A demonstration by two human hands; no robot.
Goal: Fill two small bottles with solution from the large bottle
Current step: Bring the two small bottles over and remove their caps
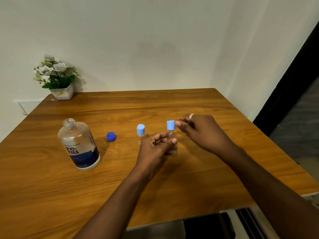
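Note:
The large clear bottle (pixel 78 144) with a dark blue label stands uncapped at the left of the wooden table (pixel 172 104). Its dark blue cap (pixel 111 136) lies to its right. A small clear bottle (pixel 140 133) with a light blue cap stands behind my left hand. My left hand (pixel 156 146) grips the body of a second small clear bottle (pixel 172 135). That bottle's light blue cap (pixel 170 125) is on, and the fingertips of my right hand (pixel 198 130) touch the cap's right side.
A potted plant (pixel 56 78) with white flowers stands at the table's far left corner against the wall. The table's right edge borders a dark doorway (pixel 293 100). The near edge runs below my forearms.

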